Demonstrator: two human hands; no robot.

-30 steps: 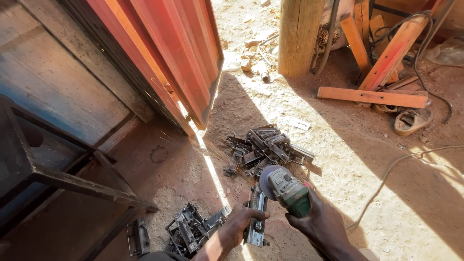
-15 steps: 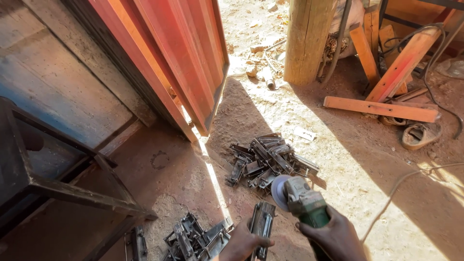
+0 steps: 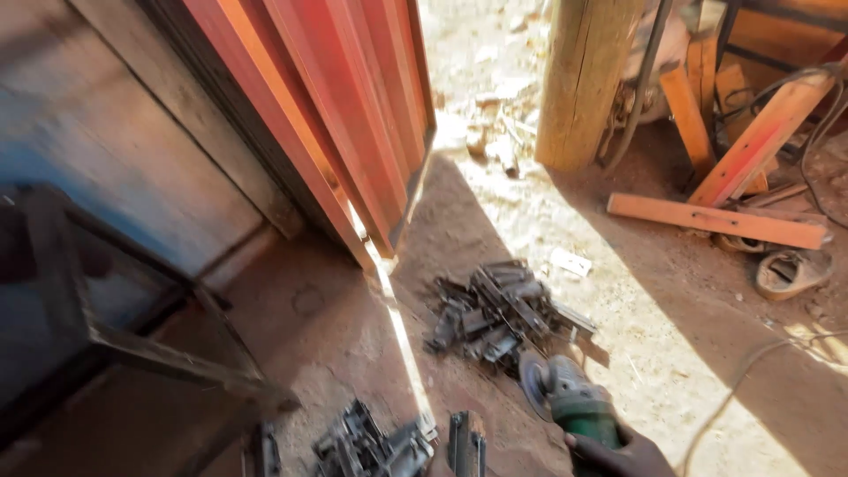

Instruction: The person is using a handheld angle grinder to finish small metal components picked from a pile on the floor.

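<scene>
Grinder (image 3: 570, 402), green-bodied, sat gripped in the right hand (image 3: 623, 452) just below the pile of metal pieces (image 3: 499, 309), left hand out of view, so its disc could have snagged that pile or its trailing cable (image 3: 751, 380).

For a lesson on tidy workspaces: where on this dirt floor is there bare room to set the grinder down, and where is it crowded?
Bare dirt lies between the metal frame and the farther scrap pile, below the red door. More lies right of that pile, short of the orange plank. It is crowded at the bottom edge: the nearer scrap pile, the angle grinder and the right hand.
</scene>
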